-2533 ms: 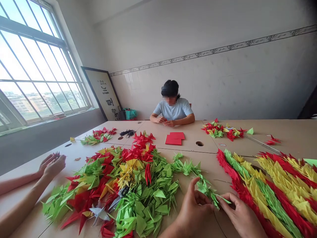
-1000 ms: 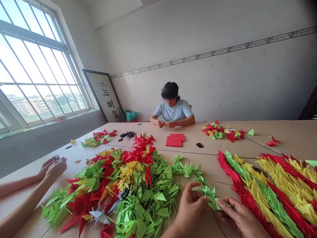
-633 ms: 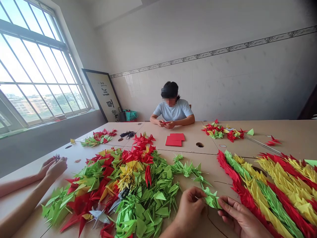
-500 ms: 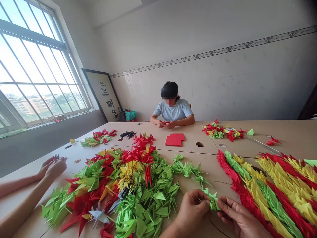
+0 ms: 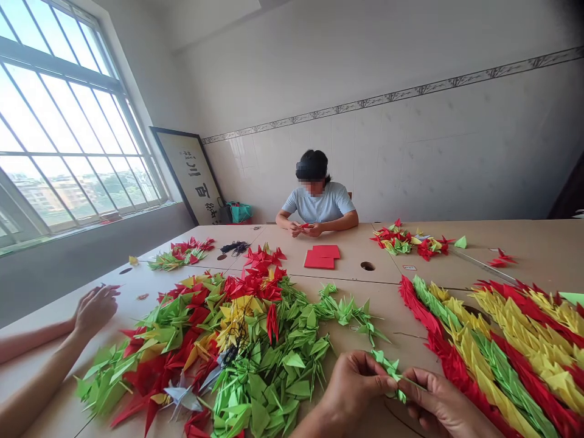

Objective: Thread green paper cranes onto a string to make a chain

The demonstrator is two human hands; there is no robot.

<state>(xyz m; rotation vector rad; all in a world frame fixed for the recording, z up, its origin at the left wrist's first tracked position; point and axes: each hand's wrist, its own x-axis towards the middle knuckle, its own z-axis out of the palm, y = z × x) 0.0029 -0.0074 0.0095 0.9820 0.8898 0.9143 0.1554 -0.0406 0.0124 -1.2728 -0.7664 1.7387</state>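
My left hand (image 5: 353, 388) hides part of the green folded paper (image 5: 387, 366).
The window (image 5: 77, 134) and long paper rows (image 5: 508, 365) are cut off.

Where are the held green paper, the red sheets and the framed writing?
Held green paper (image 5: 387, 364), head view: upper folds.
Red sheets (image 5: 325, 253), head view: upper sheet's face.
Framed writing (image 5: 191, 177), head view: pale panel.

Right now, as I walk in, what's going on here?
The person's left hand pinches a green folded paper; the right hand is close against it, its exact hold hard to see. A mixed pile of folded paper lies to the left, colorful paper rows to the right. Opposite, a co-worker handles red paper.
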